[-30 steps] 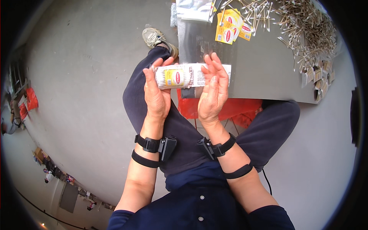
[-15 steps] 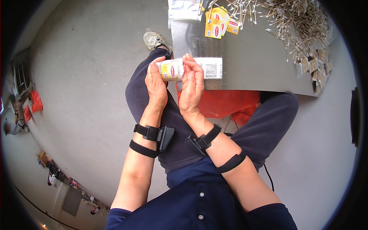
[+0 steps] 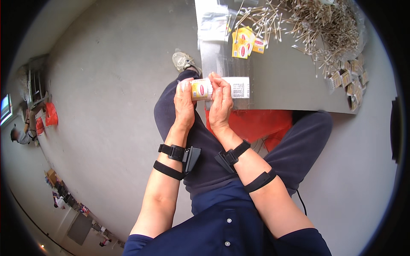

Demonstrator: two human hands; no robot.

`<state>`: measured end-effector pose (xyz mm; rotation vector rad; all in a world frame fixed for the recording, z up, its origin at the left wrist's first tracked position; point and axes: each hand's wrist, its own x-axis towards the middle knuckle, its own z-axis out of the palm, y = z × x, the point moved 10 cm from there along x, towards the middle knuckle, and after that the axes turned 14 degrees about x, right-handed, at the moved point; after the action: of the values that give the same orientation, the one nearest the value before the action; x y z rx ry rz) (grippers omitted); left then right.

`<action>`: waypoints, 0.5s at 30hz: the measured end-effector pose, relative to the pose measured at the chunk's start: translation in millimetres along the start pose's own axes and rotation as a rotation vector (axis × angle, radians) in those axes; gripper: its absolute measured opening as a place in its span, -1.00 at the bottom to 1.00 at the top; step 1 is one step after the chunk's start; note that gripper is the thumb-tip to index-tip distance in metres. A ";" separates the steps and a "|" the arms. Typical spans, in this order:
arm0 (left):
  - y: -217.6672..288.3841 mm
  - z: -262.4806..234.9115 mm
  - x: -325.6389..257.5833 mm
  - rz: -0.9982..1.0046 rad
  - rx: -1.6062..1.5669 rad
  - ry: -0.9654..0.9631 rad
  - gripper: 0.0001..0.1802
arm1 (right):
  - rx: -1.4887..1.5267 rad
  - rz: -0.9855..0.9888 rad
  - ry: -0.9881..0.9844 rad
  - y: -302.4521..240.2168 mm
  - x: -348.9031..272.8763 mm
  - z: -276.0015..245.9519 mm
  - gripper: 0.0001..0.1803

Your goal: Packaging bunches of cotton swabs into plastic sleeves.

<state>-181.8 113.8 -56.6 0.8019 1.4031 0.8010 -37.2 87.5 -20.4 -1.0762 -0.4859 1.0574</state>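
A small clear-wrapped pack of cotton swabs [image 3: 207, 90] with a yellow label showing a red oval lies sideways between my hands, over the table's left near corner. My left hand [image 3: 184, 106] is closed round its left end, fingertips pressed on the clear wrap. At the pack's right end, my right hand [image 3: 221, 104] is closed with bent fingers against it, partly hiding that end. Just right of these fingers, a white printed strip [image 3: 239, 87] lies at the table's edge; whether it joins the pack is hidden.
On the grey table [image 3: 290, 85], yellow label cards [image 3: 242, 44] lie beside clear bags [image 3: 213, 25]. A large heap of loose cotton swabs [image 3: 324, 30] fills the far right, with several finished packs [image 3: 352, 83] below it. Red cloth or plastic [image 3: 250, 123] hangs under the table.
The whole view has shifted, so everything sits lower and slightly to the right. My left fingers, stretched out earlier, are now bent over the pack's left end. The right hand keeps its hold.
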 end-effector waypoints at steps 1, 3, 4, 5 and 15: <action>-1.7 -1.5 0.3 -0.022 0.034 -0.020 -0.48 | 0.006 -0.012 -0.005 0.5 0.4 -1.2 -0.68; -0.9 -3.9 -0.8 -0.027 0.069 -0.040 -0.46 | 0.182 0.063 -0.006 9.9 3.2 -4.5 -0.68; -4.8 -4.5 -1.7 -0.083 0.050 -0.047 -0.44 | 0.208 0.127 0.023 11.4 0.9 -7.9 -0.69; -4.4 -4.9 -4.8 -0.135 0.031 -0.051 -0.41 | 0.217 0.114 0.010 6.8 0.1 -10.5 -0.69; -26.2 -11.5 -5.8 -0.150 -0.575 -0.019 -0.26 | 0.367 0.092 0.147 23.4 0.2 -7.3 -0.71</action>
<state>-193.2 95.4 -76.2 0.2562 1.1144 1.0088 -42.1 86.2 -44.4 -0.8468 -0.1171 1.0883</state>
